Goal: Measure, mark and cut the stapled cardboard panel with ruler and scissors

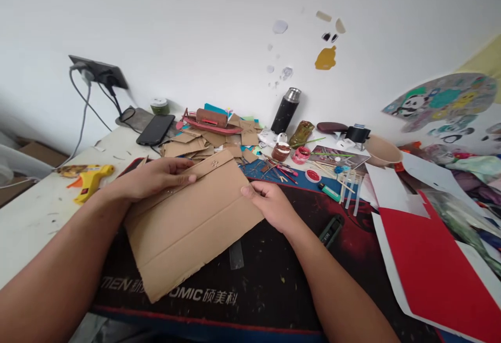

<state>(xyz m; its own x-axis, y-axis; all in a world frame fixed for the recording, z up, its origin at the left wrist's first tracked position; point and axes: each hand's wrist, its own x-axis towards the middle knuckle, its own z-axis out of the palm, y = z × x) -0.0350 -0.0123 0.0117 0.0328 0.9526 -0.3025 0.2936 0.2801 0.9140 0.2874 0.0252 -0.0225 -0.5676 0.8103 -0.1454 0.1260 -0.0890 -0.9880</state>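
A broad, roughly rectangular, thin sheet of tan cardboard (pixel 199 223) is held aslant over the black desk mat with white lettering (pixel 274 291), the bare left hand (pixel 162 178) at its far edge and the bare right hand (pixel 268 204) at its right edge; a straight crease crosses its face, a narrow strip is scored along the far edge with a small dark mark, and its near edge is slightly ragged

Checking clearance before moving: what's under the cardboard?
Visible past the cardboard: the mat, its lettering partly hidden, and a clear strip at the sheet's lower edge. Anything wholly beneath is covered; I can't tell.
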